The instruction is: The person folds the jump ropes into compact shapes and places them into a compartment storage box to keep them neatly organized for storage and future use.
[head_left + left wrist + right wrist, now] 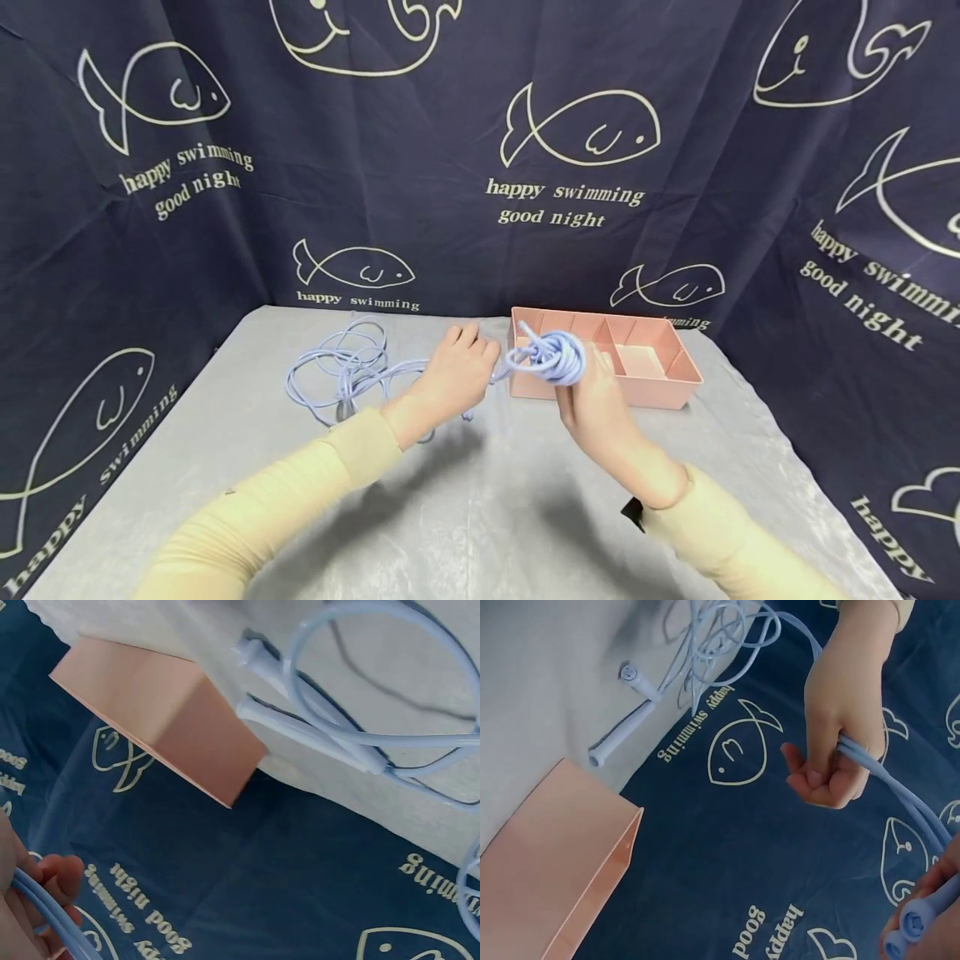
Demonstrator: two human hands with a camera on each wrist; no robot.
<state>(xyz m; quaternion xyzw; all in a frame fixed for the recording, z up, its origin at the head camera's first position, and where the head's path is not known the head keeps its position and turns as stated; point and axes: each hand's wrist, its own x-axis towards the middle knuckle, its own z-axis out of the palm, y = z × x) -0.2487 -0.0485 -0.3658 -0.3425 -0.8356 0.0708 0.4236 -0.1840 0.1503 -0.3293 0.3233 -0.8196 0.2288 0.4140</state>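
Note:
A light blue jump rope is wound into a bundle (pixel 558 358) that my right hand (pixel 600 408) grips in front of the pink box. In the right wrist view, two handle ends (pixel 915 919) of it poke out of that hand. My left hand (pixel 461 375) curls its fingers round a doubled length of the cord (pixel 900 791), which runs across to the right hand. Loose loops of blue cord (pixel 348 362) lie tangled on the table to the left. Two more blue handles (pixel 300 735) rest on the table, crossing each other in the right wrist view.
A pink box (pixel 600 387) with a divider stands at the back right of the grey cloth-covered table (pixel 480 533), behind the right hand. Dark blue curtains (pixel 450 167) with fish drawings rise along the back and both sides. A small black object (pixel 633 512) shows by the right cuff.

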